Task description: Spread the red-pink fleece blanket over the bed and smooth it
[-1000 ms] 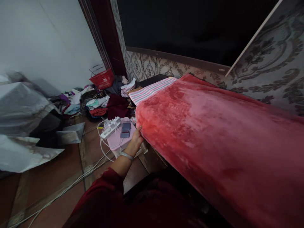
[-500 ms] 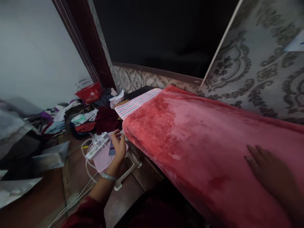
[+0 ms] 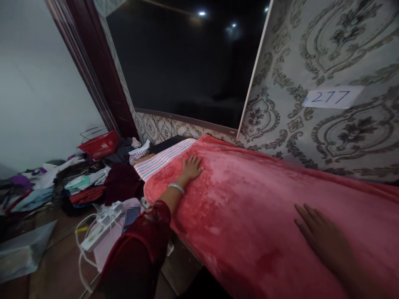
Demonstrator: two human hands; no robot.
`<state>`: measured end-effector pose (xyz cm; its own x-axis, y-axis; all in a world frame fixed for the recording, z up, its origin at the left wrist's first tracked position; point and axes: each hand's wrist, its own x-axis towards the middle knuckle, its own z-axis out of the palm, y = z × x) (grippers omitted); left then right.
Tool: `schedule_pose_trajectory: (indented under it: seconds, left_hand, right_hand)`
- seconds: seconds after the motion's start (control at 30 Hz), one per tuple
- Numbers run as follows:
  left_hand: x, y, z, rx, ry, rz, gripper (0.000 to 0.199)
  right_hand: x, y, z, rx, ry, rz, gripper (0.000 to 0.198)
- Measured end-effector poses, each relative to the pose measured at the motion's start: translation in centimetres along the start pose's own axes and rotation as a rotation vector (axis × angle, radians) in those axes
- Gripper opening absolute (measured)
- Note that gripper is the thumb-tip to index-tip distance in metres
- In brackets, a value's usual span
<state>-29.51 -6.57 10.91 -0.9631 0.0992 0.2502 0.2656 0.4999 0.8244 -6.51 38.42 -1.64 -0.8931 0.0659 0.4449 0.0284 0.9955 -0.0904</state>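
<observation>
A red and pink plush blanket (image 3: 243, 207) lies spread over a long raised surface in front of me. My left hand (image 3: 191, 167) rests flat on its far left part, fingers spread, close to a striped cloth (image 3: 165, 157) that shows at the blanket's left end. On the right, my right hand (image 3: 322, 234) lies on the blanket with its fingers stretched out. Neither hand holds anything. What lies beneath the blanket is mostly hidden.
A large dark television screen (image 3: 187, 62) stands behind the blanket against patterned wallpaper. At left are piled clothes (image 3: 87, 180) and a red basket (image 3: 101, 145). A white power strip (image 3: 101, 228) with looped cables sits on a pink item below my left arm.
My left hand has moved from beside the blanket's left edge up onto its top and opened flat. My right hand stays on the blanket. The view has tilted up and shifted right.
</observation>
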Motion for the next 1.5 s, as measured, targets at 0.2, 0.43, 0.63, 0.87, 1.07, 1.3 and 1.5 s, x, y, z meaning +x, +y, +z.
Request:
schedule_pose_trajectory:
  seconds: [0.2, 0.43, 0.63, 0.87, 1.07, 1.3, 1.5]
  left_hand:
    - [-0.8, -1.7, 0.3, 0.074, 0.015, 0.006, 0.026]
    - [0.7, -2.3, -1.8, 0.184, 0.065, -0.053, 0.024]
    - [0.4, -3.2, -3.6, 0.254, 0.18, -0.132, 0.029]
    - [0.8, -3.3, -4.1, 0.204, 0.297, -0.22, 0.038]
    - [3.6, -3.3, -6.1, 0.14, 0.369, -0.31, 0.038]
    - [7.0, -4.1, -7.4, 0.115, 0.345, -0.348, 0.028]
    - [9.0, -5.0, -7.4, 0.137, 0.302, -0.391, 0.014]
  right_hand:
    - [-0.1, 1.0, 1.3, 0.007, 0.01, -0.01, 0.07]
    - [0.0, 0.6, 1.0, 0.02, 0.021, -0.008, 0.072]
    - [0.1, 0.7, 1.0, 0.039, 0.034, -0.013, 0.071]
    - [0.1, 0.7, 1.0, 0.034, 0.024, -0.002, 0.069]
    - [0.1, 0.9, 1.0, 0.032, 0.024, -0.022, 0.068]
    - [-0.1, 1.2, 0.9, 0.041, 0.053, -0.054, 0.066]
    - [-0.2, 1.2, 0.6, 0.06, 0.081, -0.052, 0.064]
